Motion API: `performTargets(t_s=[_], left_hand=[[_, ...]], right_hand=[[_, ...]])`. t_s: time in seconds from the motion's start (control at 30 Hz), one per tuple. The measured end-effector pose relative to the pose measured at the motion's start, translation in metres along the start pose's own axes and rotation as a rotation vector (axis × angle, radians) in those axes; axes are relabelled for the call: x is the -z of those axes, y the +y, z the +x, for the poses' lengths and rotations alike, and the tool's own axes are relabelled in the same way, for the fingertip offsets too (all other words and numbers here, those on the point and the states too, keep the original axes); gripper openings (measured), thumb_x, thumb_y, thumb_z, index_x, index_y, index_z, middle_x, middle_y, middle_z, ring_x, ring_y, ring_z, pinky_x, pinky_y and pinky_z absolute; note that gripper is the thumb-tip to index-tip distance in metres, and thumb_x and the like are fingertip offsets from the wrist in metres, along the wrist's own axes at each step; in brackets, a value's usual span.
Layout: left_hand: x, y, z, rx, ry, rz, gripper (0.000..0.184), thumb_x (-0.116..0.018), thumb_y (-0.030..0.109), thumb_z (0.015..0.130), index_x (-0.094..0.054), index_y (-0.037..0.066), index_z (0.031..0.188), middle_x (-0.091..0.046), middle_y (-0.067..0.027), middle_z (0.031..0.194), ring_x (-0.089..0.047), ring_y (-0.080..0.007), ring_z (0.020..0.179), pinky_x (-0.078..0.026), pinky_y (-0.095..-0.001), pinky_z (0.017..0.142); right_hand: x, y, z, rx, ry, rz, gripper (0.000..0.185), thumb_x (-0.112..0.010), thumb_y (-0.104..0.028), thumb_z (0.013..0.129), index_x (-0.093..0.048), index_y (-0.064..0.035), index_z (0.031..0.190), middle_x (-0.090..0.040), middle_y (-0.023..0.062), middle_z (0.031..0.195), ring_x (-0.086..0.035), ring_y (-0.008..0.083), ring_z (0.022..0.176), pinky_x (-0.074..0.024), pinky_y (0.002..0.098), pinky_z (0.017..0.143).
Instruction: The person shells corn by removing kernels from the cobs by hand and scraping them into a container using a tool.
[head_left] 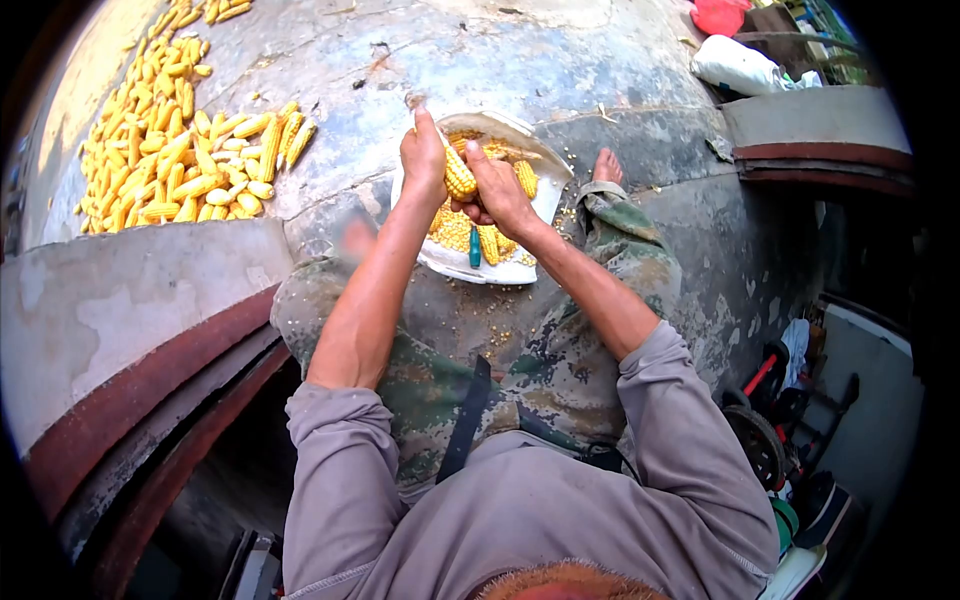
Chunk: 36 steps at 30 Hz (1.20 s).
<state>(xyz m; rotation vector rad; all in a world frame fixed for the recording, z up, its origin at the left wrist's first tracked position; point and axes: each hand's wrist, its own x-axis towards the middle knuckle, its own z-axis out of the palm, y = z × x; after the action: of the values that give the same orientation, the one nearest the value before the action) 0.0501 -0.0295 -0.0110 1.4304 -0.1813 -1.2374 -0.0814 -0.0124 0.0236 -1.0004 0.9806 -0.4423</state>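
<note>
- Head view, upper middle of the frame: a yellow corn ear (460,178) is between both hands, above a white tray-like container (512,274).
- The left hand (425,158) closes around the ear from its left side, thumb pointing toward the top of the frame; most of its fingers are hidden, so their exact placing cannot be told.
- The right hand (500,192) comes from the other side, thumb laid along the ear and fingers curled beneath, pinching its lower part.
- The ear should be light enough for one hand, with a stiff core that takes firm squeezing without bending.
- Its rows of kernels look dry and hard; they would probably give a bumpy grip, though smooth kernels or loosened ones could slip under the thumb.
- The surest hold is likely around the thick middle, with the thumb lengthwise; a tip grip might let it twist.
- Below the hands, loose kernels (453,232) and a green-handled tool (475,247) lie in the container; its handle looks rigid and easy to grasp.
- Upper left: a heap of corn ears (150,150) lies on the concrete floor (340,75).
</note>
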Motion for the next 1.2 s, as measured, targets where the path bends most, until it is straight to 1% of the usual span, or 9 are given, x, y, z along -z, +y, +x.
performTargets(t_s=[0.1,0.2,0.27,0.4,0.67,0.83,0.93,1.1,1.2], left_hand=[[-0.002,-0.013,0.012,-0.065,0.039,0.062,0.050,-0.041,0.047,0.103,-0.057,0.003,0.087,-0.057,-0.0080,0.070,-0.059,-0.0204,0.057,-0.050,-0.0388,0.051],[0.000,-0.008,0.009,-0.004,0.059,0.019,0.049,-0.040,0.044,0.104,-0.059,0.000,0.093,-0.059,-0.0103,0.074,-0.061,-0.0215,0.060,-0.050,-0.0388,0.052],[0.005,-0.006,0.010,0.025,0.031,0.057,0.067,-0.043,0.048,0.102,-0.049,-0.015,0.122,-0.062,-0.0283,0.107,-0.068,-0.0309,0.084,-0.056,-0.0425,0.068],[0.007,-0.017,0.016,-0.029,-0.022,-0.074,0.066,-0.043,0.046,0.102,-0.048,-0.017,0.121,-0.062,-0.0284,0.107,-0.068,-0.0306,0.084,-0.057,-0.0421,0.068],[0.001,0.004,-0.006,0.051,-0.165,-0.023,0.067,-0.042,0.047,0.101,-0.049,-0.017,0.120,-0.062,-0.0288,0.109,-0.066,-0.0314,0.094,-0.057,-0.0423,0.074],[-0.004,-0.002,-0.005,-0.019,-0.063,0.177,0.063,-0.042,0.046,0.102,-0.051,-0.013,0.122,-0.063,-0.0238,0.108,-0.063,-0.0286,0.099,-0.054,-0.0427,0.082],[-0.002,-0.003,-0.004,-0.055,-0.069,0.239,0.058,-0.044,0.042,0.104,-0.051,-0.012,0.123,-0.062,-0.0207,0.109,-0.062,-0.0251,0.100,-0.052,-0.0411,0.086],[0.001,-0.021,0.011,-0.097,-0.126,0.242,0.056,-0.045,0.042,0.103,-0.052,-0.010,0.123,-0.061,-0.0201,0.111,-0.061,-0.0235,0.102,-0.051,-0.0403,0.086],[0.001,-0.016,0.003,-0.102,-0.140,0.240,0.063,-0.048,0.044,0.100,-0.052,-0.012,0.128,-0.062,-0.0247,0.115,-0.062,-0.0302,0.103,-0.049,-0.0427,0.090]], right_hand=[[0.005,0.003,0.003,-0.034,-0.020,0.075,0.066,-0.037,-0.063,0.102,-0.061,-0.0042,0.082,-0.059,0.0076,0.060,-0.047,0.0086,0.042,-0.0298,0.0206,0.035],[0.005,0.000,0.005,-0.063,-0.042,0.176,0.066,-0.038,-0.063,0.102,-0.061,-0.0041,0.083,-0.059,0.0080,0.061,-0.048,0.0091,0.042,-0.0306,0.0201,0.035],[0.003,-0.010,-0.001,-0.057,-0.068,0.116,0.066,-0.037,-0.064,0.101,-0.060,-0.0040,0.084,-0.060,0.0089,0.063,-0.048,0.0093,0.042,-0.0316,0.0212,0.036],[0.005,-0.002,0.004,0.042,-0.013,-0.288,0.069,-0.036,-0.062,0.102,-0.060,-0.0032,0.077,-0.061,0.0085,0.059,-0.045,0.0086,0.040,-0.0319,0.0241,0.036],[0.010,0.015,0.008,0.060,-0.032,-0.146,0.065,-0.039,-0.059,0.103,-0.061,-0.0029,0.078,-0.063,0.0081,0.060,-0.050,0.0103,0.041,-0.0347,0.0250,0.037],[0.015,0.001,0.011,-0.031,-0.062,0.013,0.063,-0.040,-0.059,0.102,-0.060,-0.0024,0.083,-0.062,0.0085,0.061,-0.055,0.0139,0.043,-0.0365,0.0258,0.037],[0.007,-0.005,0.009,-0.033,0.012,-0.146,0.063,-0.040,-0.059,0.103,-0.059,-0.0023,0.082,-0.060,0.0081,0.060,-0.056,0.0149,0.044,-0.0379,0.0265,0.038],[0.015,0.016,0.017,0.086,0.032,-0.134,0.058,-0.043,-0.054,0.103,-0.057,-0.0027,0.080,-0.053,0.0018,0.059,-0.050,0.0113,0.043,-0.0375,0.0265,0.039],[0.023,0.024,0.025,0.130,0.053,-0.125,0.051,-0.045,-0.047,0.104,-0.056,-0.0035,0.079,-0.050,-0.0015,0.059,-0.046,0.0095,0.044,-0.0370,0.0263,0.040]])
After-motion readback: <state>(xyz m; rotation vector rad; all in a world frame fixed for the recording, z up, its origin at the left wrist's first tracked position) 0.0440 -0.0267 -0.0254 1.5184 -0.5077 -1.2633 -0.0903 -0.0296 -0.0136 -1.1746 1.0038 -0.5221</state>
